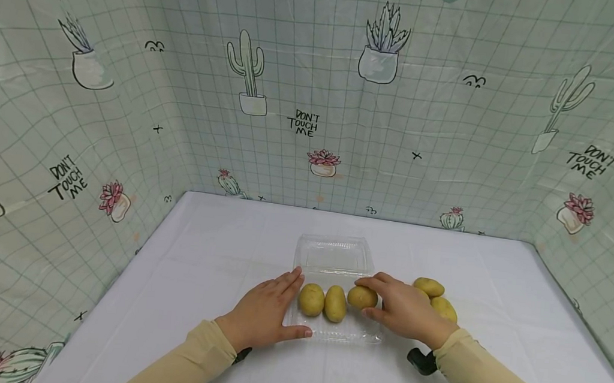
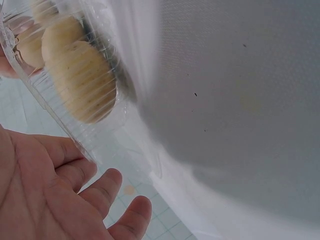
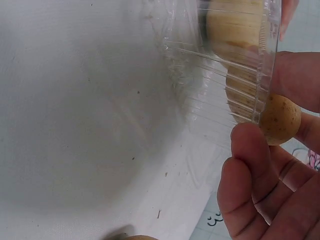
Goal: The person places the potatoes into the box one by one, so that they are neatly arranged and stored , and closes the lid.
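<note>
A clear plastic clamshell box [image 1: 339, 336] lies on the table with its lid folded back. Inside it are a rounded potato [image 1: 311, 300] at the left and a longer potato [image 1: 335, 307] beside it. My right hand [image 1: 408, 311] pinches a third potato [image 1: 362, 298] between thumb and fingers at the box's right side; the right wrist view shows this potato [image 3: 282, 119] partly above the rim. Along the box's left side rests my left hand [image 1: 265, 311], fingers extended and thumb at the front corner. In the left wrist view, its fingers [image 2: 102, 192] are slightly bent beside the clear wall.
More potatoes [image 1: 444, 309] lie on the white table [image 1: 227, 245] to the right, partly hidden behind my right hand and wrist. The raised lid [image 1: 333, 255] lies behind the box. A patterned cloth [image 1: 421, 182] hangs around the table's back and sides.
</note>
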### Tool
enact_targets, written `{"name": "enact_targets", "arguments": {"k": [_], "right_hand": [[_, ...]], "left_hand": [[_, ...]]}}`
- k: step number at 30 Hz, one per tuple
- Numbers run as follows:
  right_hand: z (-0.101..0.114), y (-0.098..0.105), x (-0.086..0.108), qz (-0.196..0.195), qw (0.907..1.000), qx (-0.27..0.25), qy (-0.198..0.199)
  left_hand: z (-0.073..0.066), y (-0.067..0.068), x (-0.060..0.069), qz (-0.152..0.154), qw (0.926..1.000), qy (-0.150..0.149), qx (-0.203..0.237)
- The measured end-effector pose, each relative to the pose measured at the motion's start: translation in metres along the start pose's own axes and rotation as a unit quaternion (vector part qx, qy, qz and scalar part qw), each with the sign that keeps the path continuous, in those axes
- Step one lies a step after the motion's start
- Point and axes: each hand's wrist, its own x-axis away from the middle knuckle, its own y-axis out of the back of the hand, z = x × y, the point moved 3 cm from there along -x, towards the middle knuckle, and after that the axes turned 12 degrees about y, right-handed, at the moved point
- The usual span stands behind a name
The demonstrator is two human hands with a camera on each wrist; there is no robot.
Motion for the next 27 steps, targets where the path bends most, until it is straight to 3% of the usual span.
{"name": "enact_targets", "arguments": {"k": [9,27], "right_hand": [[0.0005,-0.0053,-0.0014,0.021,0.9995,0.022,-0.004],[-0.0020,-0.0084,-0.0052,0.028,0.9993,0.021,-0.014]], "left_hand": [[-0.0006,0.0016,0.0003,0.003,1.0000,0.002,0.003],[0.0006,-0.0009,-0.0013,0.009,0.9999,0.009,0.001]]}}
